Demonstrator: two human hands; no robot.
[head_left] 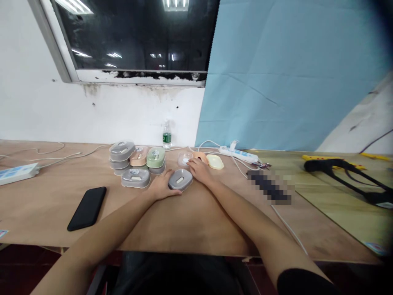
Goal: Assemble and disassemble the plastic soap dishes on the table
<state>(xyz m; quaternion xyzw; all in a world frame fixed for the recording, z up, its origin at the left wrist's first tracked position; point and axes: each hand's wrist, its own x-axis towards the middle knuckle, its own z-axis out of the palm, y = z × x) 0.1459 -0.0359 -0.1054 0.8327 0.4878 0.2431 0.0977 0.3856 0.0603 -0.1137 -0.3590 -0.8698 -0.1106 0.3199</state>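
Note:
On the wooden table [190, 221] my left hand [161, 186] is wrapped round the left side of a grey lidded oval box [181, 179]. My right hand [200, 169] rests just right of it, fingers stretched toward a clear open box half [184, 158]; an orange piece [200, 155] lies right behind the hand, partly hidden. A cream oval lid [215, 162] lies to the right. To the left are stacked boxes: grey [122, 150], peach [138, 156], green [156, 157], and another grey box [135, 178] in front.
A black phone [87, 207] lies at the left front. White power strips sit at far left [16, 173] and behind the boxes [239, 155], with cables. A small bottle [167, 135] stands by the wall. Black and yellow tools [344, 168] lie right.

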